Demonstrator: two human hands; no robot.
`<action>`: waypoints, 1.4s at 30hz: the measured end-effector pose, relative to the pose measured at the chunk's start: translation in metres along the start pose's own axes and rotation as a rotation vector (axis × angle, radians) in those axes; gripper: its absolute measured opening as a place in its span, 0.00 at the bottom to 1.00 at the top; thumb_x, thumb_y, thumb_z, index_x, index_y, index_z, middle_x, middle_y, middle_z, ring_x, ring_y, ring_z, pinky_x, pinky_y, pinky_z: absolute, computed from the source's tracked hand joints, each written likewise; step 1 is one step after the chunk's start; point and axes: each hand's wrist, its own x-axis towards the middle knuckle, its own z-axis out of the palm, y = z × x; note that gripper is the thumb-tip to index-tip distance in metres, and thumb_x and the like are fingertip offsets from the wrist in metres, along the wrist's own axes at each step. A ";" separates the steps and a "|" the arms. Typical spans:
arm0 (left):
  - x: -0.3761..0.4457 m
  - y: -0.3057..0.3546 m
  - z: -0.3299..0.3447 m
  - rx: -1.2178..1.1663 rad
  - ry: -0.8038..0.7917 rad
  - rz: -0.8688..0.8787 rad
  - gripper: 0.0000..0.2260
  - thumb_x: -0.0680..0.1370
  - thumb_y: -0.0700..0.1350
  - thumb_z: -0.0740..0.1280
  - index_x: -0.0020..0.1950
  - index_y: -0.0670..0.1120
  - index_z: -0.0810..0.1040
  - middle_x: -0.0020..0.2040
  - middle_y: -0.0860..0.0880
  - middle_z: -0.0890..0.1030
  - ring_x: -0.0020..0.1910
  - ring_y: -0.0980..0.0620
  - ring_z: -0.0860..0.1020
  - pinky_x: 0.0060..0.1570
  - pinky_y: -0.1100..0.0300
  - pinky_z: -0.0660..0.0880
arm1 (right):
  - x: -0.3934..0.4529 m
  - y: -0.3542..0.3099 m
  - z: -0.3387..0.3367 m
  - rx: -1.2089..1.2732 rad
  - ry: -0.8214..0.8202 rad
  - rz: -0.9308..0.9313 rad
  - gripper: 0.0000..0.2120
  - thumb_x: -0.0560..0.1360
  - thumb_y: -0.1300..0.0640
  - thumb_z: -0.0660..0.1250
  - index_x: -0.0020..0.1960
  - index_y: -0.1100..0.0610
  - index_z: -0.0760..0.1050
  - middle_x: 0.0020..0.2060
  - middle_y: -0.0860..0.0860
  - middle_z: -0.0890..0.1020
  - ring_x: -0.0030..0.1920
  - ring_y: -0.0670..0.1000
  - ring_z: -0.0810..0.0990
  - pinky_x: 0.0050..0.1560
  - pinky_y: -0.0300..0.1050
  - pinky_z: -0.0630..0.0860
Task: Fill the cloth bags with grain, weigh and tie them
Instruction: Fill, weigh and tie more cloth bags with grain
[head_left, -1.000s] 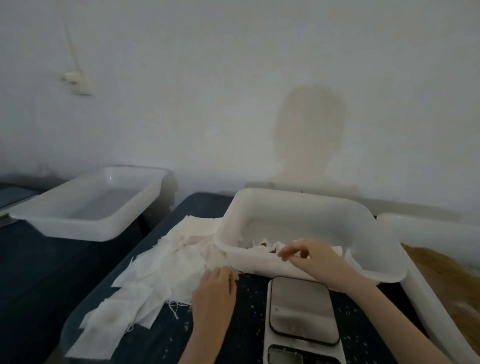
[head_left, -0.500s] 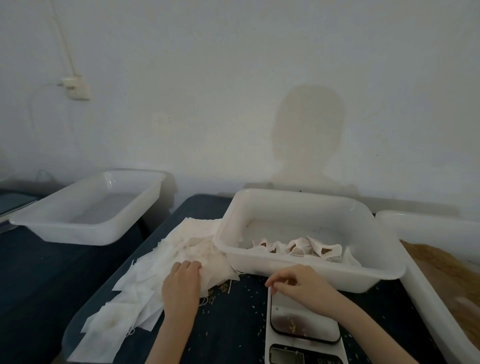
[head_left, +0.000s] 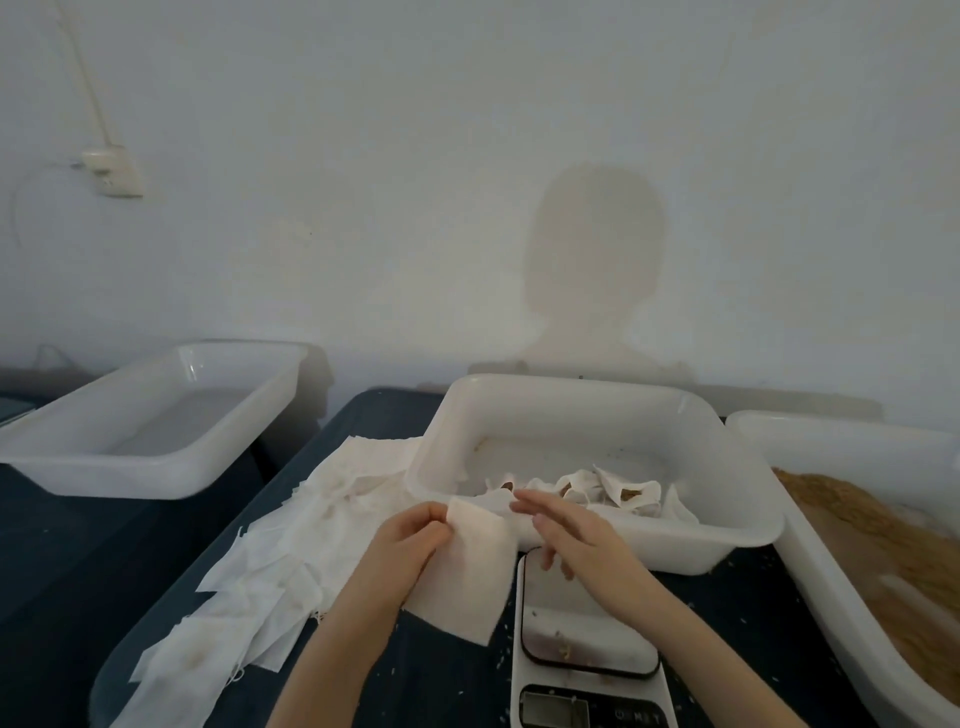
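A: Hands first. What is seen?

B: One empty cloth bag (head_left: 470, 569) is pinched at its top left corner by the left hand (head_left: 410, 540), fingers curled onto the fabric. The bag hangs flat, just left of the scale (head_left: 584, 642). The right hand (head_left: 569, 535) is spread, fingers straight, held just right of the bag's top edge, above the far end of the scale; whether the cloth is touched cannot be told.

A: Scale?

B: Placed at the near edge of the dark table (head_left: 431, 680), a few grains seen on its platform. Display unreadable.

A: Further out?

B: A pile of flat empty bags (head_left: 291, 551) is spread along the table's left edge. A white tub (head_left: 597, 545) is set toward the far edge, directly behind the scale; filled, open-topped bags (head_left: 602, 491) are lined along its near wall. A tray (head_left: 810, 561) of brown grain (head_left: 872, 540) is seen at the right edge, touching the tub. Loose grains are scattered on the tabletop.

A: Anything off the table?

B: Another white tub (head_left: 150, 415), nothing visible inside, far left on a separate surface. A wall socket (head_left: 111, 171) is noted upper left.
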 end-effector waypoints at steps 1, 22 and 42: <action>-0.001 0.002 0.004 -0.002 -0.066 -0.016 0.15 0.78 0.41 0.59 0.41 0.57 0.80 0.38 0.57 0.81 0.41 0.55 0.79 0.39 0.60 0.75 | -0.001 0.000 -0.002 0.028 -0.004 0.010 0.15 0.82 0.56 0.57 0.66 0.47 0.71 0.56 0.41 0.80 0.34 0.39 0.75 0.36 0.31 0.71; 0.001 -0.003 0.063 0.574 0.162 0.526 0.10 0.74 0.41 0.67 0.47 0.57 0.75 0.45 0.60 0.79 0.44 0.64 0.76 0.42 0.74 0.69 | -0.019 0.026 -0.028 0.076 -0.106 0.140 0.13 0.73 0.56 0.73 0.30 0.46 0.81 0.23 0.41 0.76 0.24 0.38 0.69 0.30 0.28 0.65; 0.004 0.019 0.088 1.144 -0.164 1.149 0.06 0.67 0.54 0.75 0.39 0.57 0.80 0.44 0.60 0.79 0.47 0.59 0.77 0.45 0.65 0.75 | -0.046 0.042 -0.054 0.191 -0.136 0.276 0.11 0.77 0.51 0.67 0.40 0.56 0.73 0.31 0.47 0.76 0.29 0.42 0.74 0.30 0.34 0.66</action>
